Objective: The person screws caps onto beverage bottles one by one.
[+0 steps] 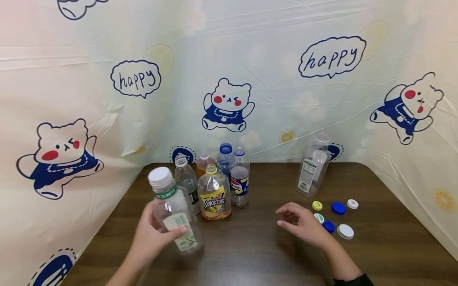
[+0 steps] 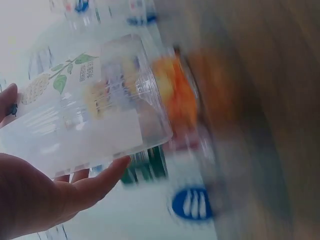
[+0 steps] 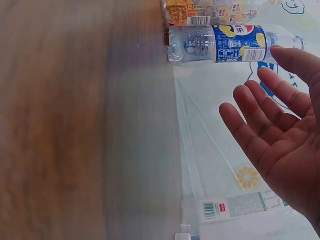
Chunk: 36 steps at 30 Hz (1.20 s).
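Observation:
My left hand (image 1: 154, 232) grips a clear plastic bottle (image 1: 176, 214) with a white cap and a pale green label, thumb across the label. The bottle leans a little to the left, in front of the other bottles. In the left wrist view the bottle (image 2: 85, 100) lies between thumb and fingers, its base toward the blurred table. My right hand (image 1: 304, 224) holds nothing; its fingers are loosely bent beside the loose caps, partly covering a white and green cap (image 1: 319, 218). The right wrist view shows the same hand (image 3: 285, 130) with its fingers spread.
Several uncapped bottles stand at the back left, among them a yellow-labelled tea bottle (image 1: 216, 198) and a blue-labelled cola bottle (image 1: 239, 180). An uncapped clear bottle (image 1: 312, 171) stands back right. Yellow (image 1: 317, 205), blue (image 1: 338, 207) and white caps (image 1: 345, 231) lie on the wooden table (image 1: 250, 246).

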Available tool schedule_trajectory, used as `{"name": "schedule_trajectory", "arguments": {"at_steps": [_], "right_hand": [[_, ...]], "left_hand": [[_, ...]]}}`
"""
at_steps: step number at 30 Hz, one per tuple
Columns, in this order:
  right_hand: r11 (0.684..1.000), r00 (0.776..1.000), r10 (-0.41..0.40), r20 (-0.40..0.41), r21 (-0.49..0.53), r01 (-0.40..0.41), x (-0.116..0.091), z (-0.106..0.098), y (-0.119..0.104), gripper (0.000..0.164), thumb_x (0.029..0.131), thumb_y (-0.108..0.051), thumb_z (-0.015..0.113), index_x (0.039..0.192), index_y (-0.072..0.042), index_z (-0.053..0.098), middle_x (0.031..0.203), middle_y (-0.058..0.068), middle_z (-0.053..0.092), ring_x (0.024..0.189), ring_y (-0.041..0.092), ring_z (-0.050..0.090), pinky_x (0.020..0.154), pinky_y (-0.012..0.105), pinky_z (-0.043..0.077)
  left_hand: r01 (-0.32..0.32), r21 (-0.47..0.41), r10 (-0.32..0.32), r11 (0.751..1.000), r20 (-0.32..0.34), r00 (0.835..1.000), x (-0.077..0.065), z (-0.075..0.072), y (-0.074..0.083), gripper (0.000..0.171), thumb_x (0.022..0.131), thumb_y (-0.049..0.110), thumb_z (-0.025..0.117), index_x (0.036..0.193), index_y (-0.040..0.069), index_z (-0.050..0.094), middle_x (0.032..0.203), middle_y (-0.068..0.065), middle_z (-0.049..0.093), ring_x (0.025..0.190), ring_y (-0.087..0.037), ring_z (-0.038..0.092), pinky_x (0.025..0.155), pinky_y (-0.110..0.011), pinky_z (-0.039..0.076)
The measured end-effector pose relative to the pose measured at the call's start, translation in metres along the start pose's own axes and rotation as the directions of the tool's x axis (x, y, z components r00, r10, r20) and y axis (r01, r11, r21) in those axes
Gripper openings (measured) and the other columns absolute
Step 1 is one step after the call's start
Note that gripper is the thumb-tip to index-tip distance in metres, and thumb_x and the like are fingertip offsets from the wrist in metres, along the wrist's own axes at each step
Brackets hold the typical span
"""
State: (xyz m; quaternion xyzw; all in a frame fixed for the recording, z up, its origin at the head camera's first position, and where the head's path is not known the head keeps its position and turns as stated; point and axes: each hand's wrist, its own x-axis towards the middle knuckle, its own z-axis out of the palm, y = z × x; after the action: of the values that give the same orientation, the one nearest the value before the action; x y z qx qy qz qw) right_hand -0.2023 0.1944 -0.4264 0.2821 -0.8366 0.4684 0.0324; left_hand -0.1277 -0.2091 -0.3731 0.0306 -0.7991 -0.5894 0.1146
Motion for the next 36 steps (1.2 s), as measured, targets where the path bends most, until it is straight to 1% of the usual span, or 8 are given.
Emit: {"name": "schedule_trajectory", "arguments": {"at_steps": [2,6,10,13,16,22,29,36], "right_hand": [[1.0,1.0,-0.005,-0.001,-0.008,0.005,0.0,0.0,0.0,0.021,0.089,-0.017,0.073,0.108,-0.011,0.067,0.103,0.01,0.064,0.086,0.011,0.062,0.075,0.03,0.056],[1.0,1.0,-0.01,0.001,-0.019,0.01,0.0,-0.001,0.001,0.021,0.089,-0.017,0.073,0.107,-0.01,0.067,0.102,0.012,0.064,0.086,0.011,0.062,0.075,0.032,0.056],[1.0,1.0,-0.004,0.001,-0.019,0.004,-0.001,-0.002,0.002,0.021,0.089,-0.017,0.073,0.107,-0.01,0.067,0.102,0.013,0.064,0.086,0.012,0.062,0.074,0.033,0.056],[1.0,1.0,-0.003,0.005,-0.019,0.003,-0.002,-0.002,0.004,0.021,0.089,-0.017,0.073,0.107,-0.009,0.067,0.102,0.013,0.064,0.086,0.012,0.062,0.074,0.033,0.056],[1.0,1.0,-0.007,0.01,-0.025,0.007,-0.003,-0.003,0.005,0.022,0.089,-0.018,0.073,0.107,-0.008,0.067,0.102,0.013,0.064,0.086,0.011,0.062,0.074,0.034,0.056],[0.999,1.0,-0.012,0.009,-0.036,0.012,-0.004,-0.004,0.006,0.022,0.089,-0.018,0.074,0.107,-0.008,0.067,0.101,0.01,0.064,0.085,0.01,0.061,0.073,0.034,0.056],[0.999,1.0,-0.013,0.019,-0.032,0.014,-0.003,-0.005,0.005,0.022,0.089,-0.019,0.073,0.107,-0.009,0.066,0.102,0.009,0.064,0.086,0.01,0.062,0.073,0.034,0.056],[1.0,1.0,-0.002,0.029,-0.029,0.003,-0.003,-0.006,0.005,0.023,0.09,-0.02,0.073,0.108,-0.008,0.066,0.103,0.01,0.064,0.086,0.01,0.062,0.073,0.033,0.056]], "left_hand": [[0.018,0.063,-0.015,0.998,-0.05,0.999,0.009,-0.015,-0.005,0.098,0.065,0.013,0.091,0.143,0.01,0.033,0.13,-0.014,0.05,0.111,-0.029,0.05,0.087,-0.042,0.048],[0.045,0.12,-0.028,0.992,-0.143,0.989,0.034,-0.041,-0.023,0.101,0.07,0.022,0.09,0.146,0.005,0.026,0.137,-0.016,0.044,0.121,-0.029,0.044,0.095,-0.044,0.042],[0.094,0.146,-0.059,0.985,-0.231,0.971,0.058,-0.059,-0.044,0.104,0.074,0.032,0.087,0.148,0.004,0.019,0.138,-0.02,0.039,0.12,-0.03,0.042,0.091,-0.042,0.043],[0.137,0.144,-0.094,0.98,-0.268,0.959,0.071,-0.069,-0.059,0.108,0.076,0.037,0.084,0.15,0.005,0.013,0.143,-0.024,0.033,0.123,-0.036,0.038,0.095,-0.05,0.042],[0.168,0.113,-0.131,0.979,-0.283,0.95,0.078,-0.078,-0.069,0.109,0.079,0.039,0.082,0.15,0.007,0.007,0.148,-0.026,0.025,0.129,-0.041,0.033,0.103,-0.059,0.037],[0.208,0.094,-0.171,0.974,-0.3,0.938,0.089,-0.089,-0.075,0.112,0.078,0.041,0.081,0.151,0.009,0.002,0.153,-0.026,0.018,0.136,-0.043,0.027,0.107,-0.06,0.032],[0.213,0.103,-0.175,0.972,-0.292,0.94,0.098,-0.098,-0.078,0.112,0.08,0.038,0.081,0.15,0.009,-0.002,0.153,-0.027,0.018,0.135,-0.044,0.027,0.106,-0.061,0.033],[0.218,0.074,-0.188,0.973,-0.285,0.94,0.098,-0.098,-0.078,0.114,0.08,0.037,0.081,0.151,0.011,-0.005,0.154,-0.027,0.015,0.138,-0.045,0.024,0.107,-0.061,0.03]]}}
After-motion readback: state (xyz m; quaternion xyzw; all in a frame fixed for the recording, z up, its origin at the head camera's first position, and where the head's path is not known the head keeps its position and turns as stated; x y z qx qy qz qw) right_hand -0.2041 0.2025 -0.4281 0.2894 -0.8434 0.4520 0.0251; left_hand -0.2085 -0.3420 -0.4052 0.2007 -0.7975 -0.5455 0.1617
